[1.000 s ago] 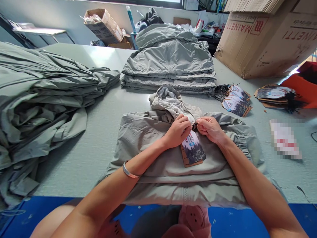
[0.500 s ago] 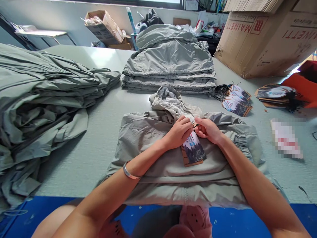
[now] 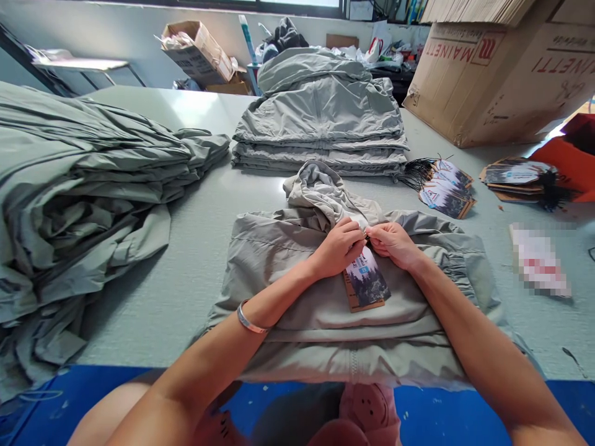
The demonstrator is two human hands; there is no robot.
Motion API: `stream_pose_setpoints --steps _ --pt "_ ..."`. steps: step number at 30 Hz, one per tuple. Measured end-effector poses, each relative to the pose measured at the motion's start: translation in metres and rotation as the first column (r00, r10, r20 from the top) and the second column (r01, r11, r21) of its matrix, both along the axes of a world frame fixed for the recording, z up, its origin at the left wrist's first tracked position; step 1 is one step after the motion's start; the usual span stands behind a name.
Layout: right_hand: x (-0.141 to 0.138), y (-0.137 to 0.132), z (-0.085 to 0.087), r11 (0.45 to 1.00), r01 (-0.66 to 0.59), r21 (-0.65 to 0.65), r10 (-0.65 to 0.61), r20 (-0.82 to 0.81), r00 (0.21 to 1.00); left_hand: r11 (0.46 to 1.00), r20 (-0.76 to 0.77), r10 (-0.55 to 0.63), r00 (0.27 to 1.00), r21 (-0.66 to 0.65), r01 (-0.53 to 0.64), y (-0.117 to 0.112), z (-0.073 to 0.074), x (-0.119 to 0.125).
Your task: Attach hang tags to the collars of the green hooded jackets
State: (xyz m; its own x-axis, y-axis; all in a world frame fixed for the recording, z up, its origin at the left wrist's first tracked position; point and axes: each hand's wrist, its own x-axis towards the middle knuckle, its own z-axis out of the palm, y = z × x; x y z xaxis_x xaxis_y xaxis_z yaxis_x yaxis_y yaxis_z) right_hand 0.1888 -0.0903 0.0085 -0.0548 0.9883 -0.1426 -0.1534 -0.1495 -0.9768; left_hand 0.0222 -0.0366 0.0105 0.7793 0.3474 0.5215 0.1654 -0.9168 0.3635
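Note:
A grey-green hooded jacket lies folded in front of me at the table's near edge, its hood pointing away. Over its middle, my left hand and my right hand meet with fingers pinched. Between the fingertips runs a bit of the black cord of a hang tag. The hang tag, printed with a misty forest and backed by brown card, rests on the jacket just below my hands. Exactly how the cord passes through the fingers is hidden.
Folded jackets are stacked behind. A large heap of the same garments fills the left. Corded hang tags and another bundle of tags lie to the right, before a big carton. A blurred packet sits nearer.
My right fingers have closed into a tighter pinch at the cord, near my left fingertips. The view has shifted slightly; the jacket and tag stay in place.

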Motion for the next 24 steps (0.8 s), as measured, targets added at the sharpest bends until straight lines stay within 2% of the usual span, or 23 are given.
stream_pose_setpoints --steps 17,24 --pt "0.003 0.002 -0.005 0.999 0.007 0.045 -0.007 0.009 1.000 1.000 -0.018 -0.001 1.000 -0.024 0.000 -0.001 -0.001 -0.001" --pt "0.006 0.007 -0.005 0.997 -0.057 -0.054 0.059 0.037 0.998 0.993 0.017 0.067 0.998 -0.099 -0.065 0.003 -0.009 -0.002"
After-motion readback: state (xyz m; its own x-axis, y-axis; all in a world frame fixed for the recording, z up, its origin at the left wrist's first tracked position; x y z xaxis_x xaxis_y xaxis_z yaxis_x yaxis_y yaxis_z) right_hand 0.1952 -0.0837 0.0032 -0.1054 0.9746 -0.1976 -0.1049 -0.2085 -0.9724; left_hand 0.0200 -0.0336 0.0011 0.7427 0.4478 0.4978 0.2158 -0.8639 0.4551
